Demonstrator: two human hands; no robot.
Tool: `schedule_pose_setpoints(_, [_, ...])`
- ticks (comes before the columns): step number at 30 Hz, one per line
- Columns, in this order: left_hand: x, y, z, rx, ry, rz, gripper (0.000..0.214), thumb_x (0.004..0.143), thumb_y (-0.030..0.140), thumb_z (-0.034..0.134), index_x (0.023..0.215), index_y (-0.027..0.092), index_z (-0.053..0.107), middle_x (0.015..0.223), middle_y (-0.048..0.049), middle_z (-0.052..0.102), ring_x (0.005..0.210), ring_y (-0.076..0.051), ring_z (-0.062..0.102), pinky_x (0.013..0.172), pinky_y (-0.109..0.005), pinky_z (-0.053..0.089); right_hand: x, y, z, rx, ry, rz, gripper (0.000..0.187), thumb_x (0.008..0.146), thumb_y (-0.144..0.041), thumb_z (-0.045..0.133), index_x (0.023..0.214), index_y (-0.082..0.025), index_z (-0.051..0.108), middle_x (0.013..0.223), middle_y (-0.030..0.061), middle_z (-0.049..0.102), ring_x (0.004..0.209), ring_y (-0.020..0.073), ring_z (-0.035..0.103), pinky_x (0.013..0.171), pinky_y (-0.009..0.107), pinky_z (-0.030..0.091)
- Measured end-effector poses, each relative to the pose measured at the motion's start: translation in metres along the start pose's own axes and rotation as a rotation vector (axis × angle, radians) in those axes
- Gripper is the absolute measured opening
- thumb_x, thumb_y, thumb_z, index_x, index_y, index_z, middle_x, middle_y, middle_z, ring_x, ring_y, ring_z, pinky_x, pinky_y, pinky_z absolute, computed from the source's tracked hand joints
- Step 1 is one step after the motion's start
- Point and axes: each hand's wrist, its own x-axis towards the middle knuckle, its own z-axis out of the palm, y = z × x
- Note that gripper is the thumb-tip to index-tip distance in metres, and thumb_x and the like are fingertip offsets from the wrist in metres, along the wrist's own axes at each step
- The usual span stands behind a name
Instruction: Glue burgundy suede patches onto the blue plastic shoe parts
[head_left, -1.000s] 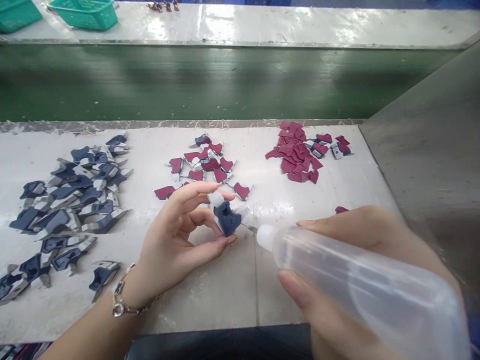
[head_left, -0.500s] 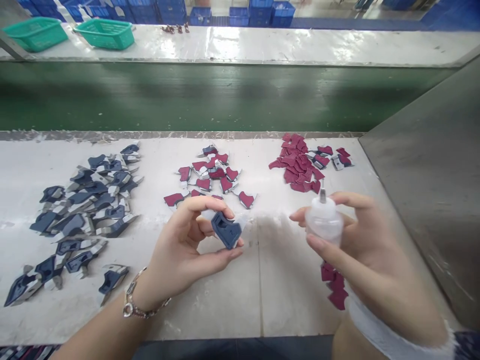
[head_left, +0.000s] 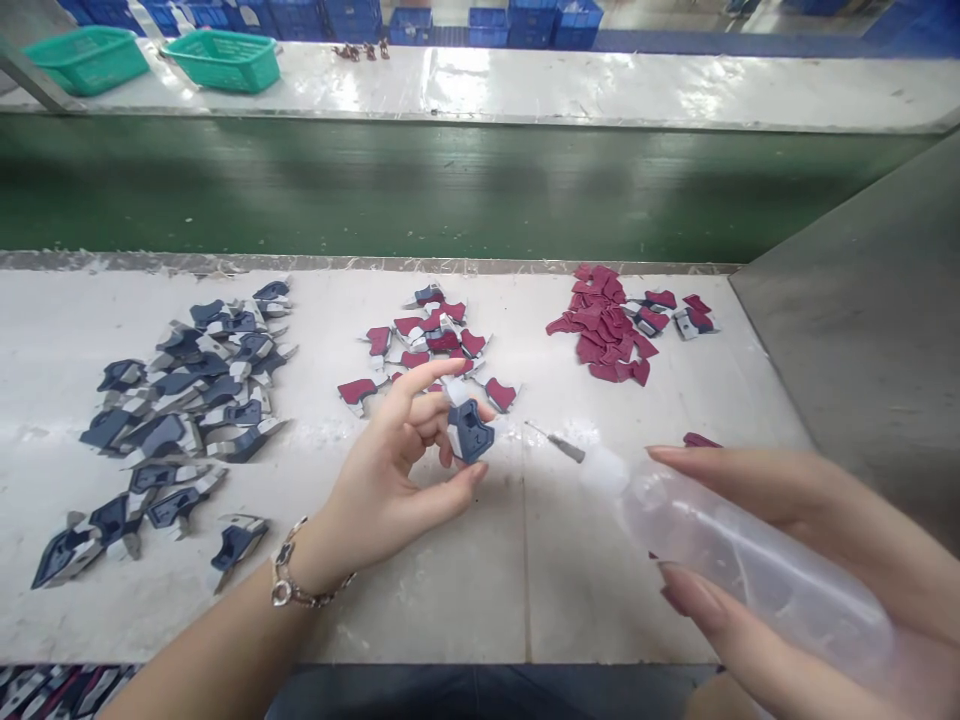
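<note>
Between the thumb and fingers of my left hand (head_left: pixel 409 455) is a small navy and grey plastic part (head_left: pixel 471 432), its hollowed navy face turned up. My right hand (head_left: pixel 817 560) grips a translucent squeeze bottle (head_left: pixel 757 560) lying tilted, its thin metal nozzle (head_left: pixel 555 442) aimed left at the part. The needle tip is a short way from the part, not touching. Beyond my left hand lies a group of similar parts with maroon faces (head_left: pixel 442 340). A heap of loose maroon pieces (head_left: pixel 604 330) lies farther right; another maroon piece (head_left: pixel 701 440) shows partly behind my right hand.
Many navy and grey parts (head_left: pixel 187 390) spread over the left of the white table (head_left: pixel 420 610). A few maroon-faced parts (head_left: pixel 652 320) lie beside the maroon heap. A metal panel (head_left: pixel 870 300) bounds the right. Green baskets (head_left: pixel 225 60) stand on the back ledge across a green belt (head_left: pixel 450 190).
My right hand has tipped the bottle from upright to nearly level, its nozzle now pointing left. My left hand has turned the part slightly and shifted it a little right and up.
</note>
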Motion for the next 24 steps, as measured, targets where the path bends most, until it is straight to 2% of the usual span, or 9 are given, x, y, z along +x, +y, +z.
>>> schedule_pose_setpoints(4, [-0.001,-0.003,0.000,0.042,-0.017,0.004,0.074,0.085,0.007,0.067,0.148,0.032,0.036,0.115,-0.0072,0.065,0.099,-0.020,0.060,0.071,-0.027,0.053,0.002,-0.010,0.005,-0.027,-0.014,-0.033,0.022,0.082,-0.026,0.065,0.100,-0.036,0.058,0.076,-0.0061,0.065,0.054,0.0113,0.062,0.044,0.016,0.049])
schedule_pose_setpoints(6, [-0.002,-0.003,0.000,0.065,-0.015,0.007,0.076,0.085,0.008,0.068,0.149,0.034,0.035,0.116,-0.0074,0.066,0.106,-0.023,0.060,0.072,-0.028,0.055,0.005,-0.012,0.006,-0.097,-0.040,-0.074,0.018,0.081,-0.025,0.064,0.095,-0.034,0.057,0.070,-0.0074,0.063,0.052,0.0106,0.060,0.042,0.016,0.046])
schedule_pose_setpoints(9, [-0.002,-0.004,0.000,0.097,-0.009,0.010,0.077,0.085,0.009,0.069,0.150,0.034,0.036,0.114,-0.0074,0.067,0.108,-0.025,0.061,0.076,-0.031,0.057,0.007,-0.013,0.006,-0.175,-0.084,-0.122,0.018,0.082,-0.024,0.062,0.096,-0.033,0.056,0.069,-0.0079,0.064,0.054,0.0110,0.064,0.043,0.016,0.046])
schedule_pose_setpoints(14, [-0.003,-0.001,0.000,0.133,-0.021,0.010,0.079,0.085,0.010,0.069,0.151,0.037,0.035,0.114,-0.0069,0.068,0.108,-0.025,0.062,0.079,-0.034,0.058,0.008,-0.009,0.004,-0.145,-0.161,-0.151,0.016,0.087,-0.030,0.063,0.099,-0.032,0.054,0.071,-0.0061,0.067,0.055,0.0138,0.067,0.041,0.019,0.048])
schedule_pose_setpoints(24, [-0.002,0.000,0.000,0.136,-0.044,0.039,0.079,0.085,0.009,0.069,0.150,0.037,0.035,0.116,-0.0063,0.067,0.112,-0.025,0.061,0.083,-0.034,0.058,0.014,-0.012,0.005,-0.102,-0.229,-0.101,0.011,0.089,-0.029,0.062,0.097,-0.032,0.055,0.066,-0.0056,0.063,0.053,0.0148,0.065,0.039,0.020,0.048])
